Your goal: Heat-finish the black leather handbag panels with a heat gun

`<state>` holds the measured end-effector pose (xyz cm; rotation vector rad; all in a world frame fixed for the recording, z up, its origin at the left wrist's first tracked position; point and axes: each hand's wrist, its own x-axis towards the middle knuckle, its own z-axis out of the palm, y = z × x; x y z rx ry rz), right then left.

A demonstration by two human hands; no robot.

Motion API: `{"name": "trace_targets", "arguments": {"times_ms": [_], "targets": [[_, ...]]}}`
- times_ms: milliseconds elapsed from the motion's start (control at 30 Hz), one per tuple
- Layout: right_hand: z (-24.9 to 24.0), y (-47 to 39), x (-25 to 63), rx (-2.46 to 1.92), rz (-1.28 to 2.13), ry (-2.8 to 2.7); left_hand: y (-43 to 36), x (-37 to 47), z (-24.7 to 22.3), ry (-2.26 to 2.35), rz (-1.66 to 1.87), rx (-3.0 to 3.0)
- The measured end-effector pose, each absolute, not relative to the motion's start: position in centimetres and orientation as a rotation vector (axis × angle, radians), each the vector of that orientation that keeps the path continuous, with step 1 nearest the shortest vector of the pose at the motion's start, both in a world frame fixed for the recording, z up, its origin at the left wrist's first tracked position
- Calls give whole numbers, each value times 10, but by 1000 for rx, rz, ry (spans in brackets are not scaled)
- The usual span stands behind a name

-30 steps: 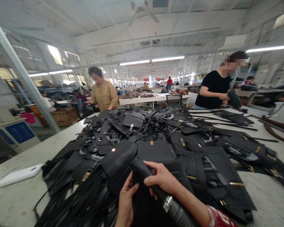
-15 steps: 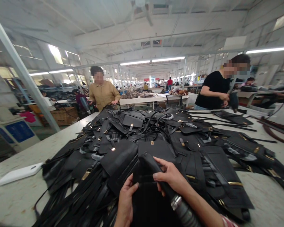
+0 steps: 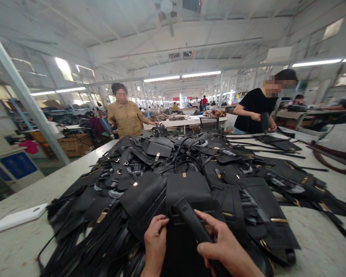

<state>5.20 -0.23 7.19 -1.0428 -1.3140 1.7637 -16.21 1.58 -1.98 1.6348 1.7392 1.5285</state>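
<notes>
My right hand (image 3: 219,242) is wrapped round a black tube-like tool (image 3: 193,223), its flat nozzle pointing up and away over a black bag. My left hand (image 3: 156,240) is closed at the left edge of that black bag (image 3: 180,246), fingertips pinched on its dark material. Just beyond the nozzle lies a black flap (image 3: 187,188) with a small gold clasp. A large heap of black bags (image 3: 144,192) with straps and gold fittings surrounds both hands.
A white flat object (image 3: 20,218) lies on the pale table (image 3: 25,250) at left. One person (image 3: 125,117) stands beyond the heap; another in black (image 3: 253,107) works at right. Brown straps (image 3: 328,154) lie at the far right.
My right hand and the tool have come lower and nearer, and the tool's hose has gone out of view. My left fingers have curled in. The person at right now holds a dark object up.
</notes>
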Motion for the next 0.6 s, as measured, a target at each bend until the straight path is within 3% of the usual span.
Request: {"name": "trace_targets", "arguments": {"times_ms": [200, 433, 600], "targets": [[70, -3, 44, -988, 1787, -1420, 15, -159, -14, 1779, 1498, 1669], [46, 3, 21, -1013, 1703, -1446, 12, -152, -10, 1667, 1575, 1124], [58, 7, 27, -1005, 1547, -1366, 15, -150, -9, 1414, 1581, 835]]}}
